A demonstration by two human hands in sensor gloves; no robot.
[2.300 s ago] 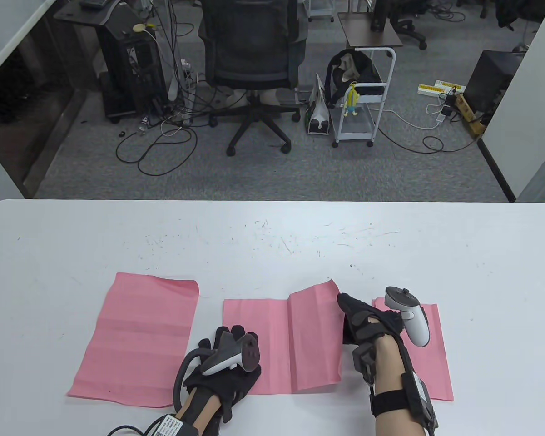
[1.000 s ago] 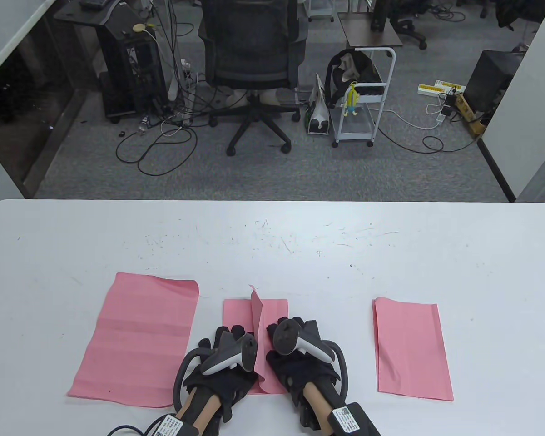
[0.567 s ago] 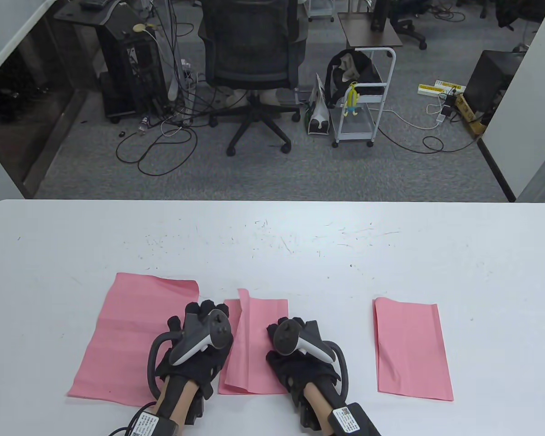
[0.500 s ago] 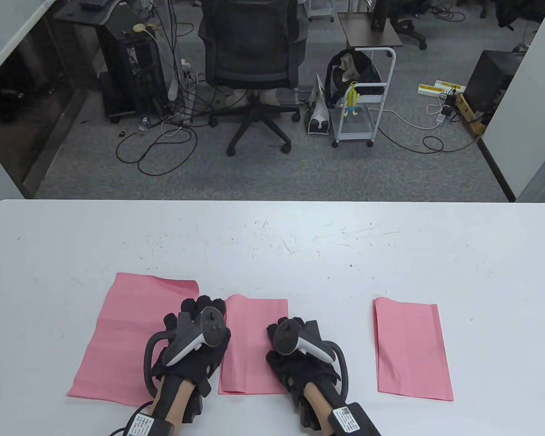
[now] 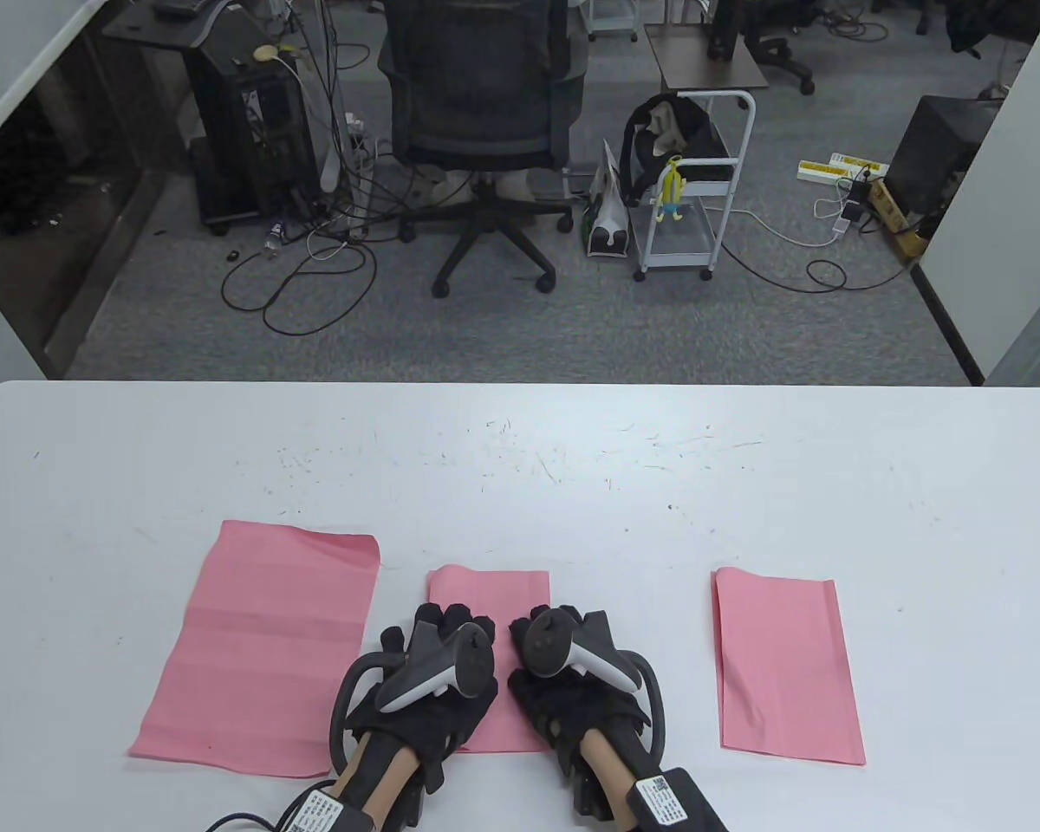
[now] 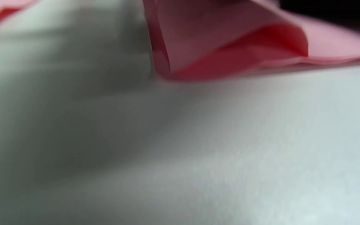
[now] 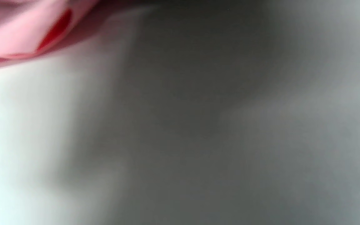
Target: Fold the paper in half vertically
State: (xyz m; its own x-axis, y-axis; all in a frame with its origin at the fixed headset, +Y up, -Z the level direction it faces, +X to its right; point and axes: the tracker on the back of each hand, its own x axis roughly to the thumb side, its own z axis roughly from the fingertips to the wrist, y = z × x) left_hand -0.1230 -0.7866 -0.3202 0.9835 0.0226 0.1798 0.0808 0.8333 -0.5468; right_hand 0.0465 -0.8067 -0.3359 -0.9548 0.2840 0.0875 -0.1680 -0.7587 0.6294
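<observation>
The middle pink paper (image 5: 490, 594) lies folded in half on the white table (image 5: 520, 468), a narrow upright rectangle near the front edge. My left hand (image 5: 438, 633) rests flat on its near left part, fingers spread. My right hand (image 5: 563, 631) rests flat on its near right part. Both hands cover the paper's near half. In the left wrist view the paper's near corner (image 6: 230, 47) shows its two layers slightly apart. In the right wrist view a blurred pink edge of the paper (image 7: 20, 34) shows at the top left.
An unfolded pink sheet (image 5: 260, 646) lies to the left of my left hand. A folded pink sheet (image 5: 784, 663) lies to the right. An office chair (image 5: 485, 113) and a white cart (image 5: 693, 208) stand beyond the table's far edge.
My right hand brought the paper's right half over onto the left half. My left hand moved aside to the left, then came back onto the folded paper. The raised flap now lies flat.
</observation>
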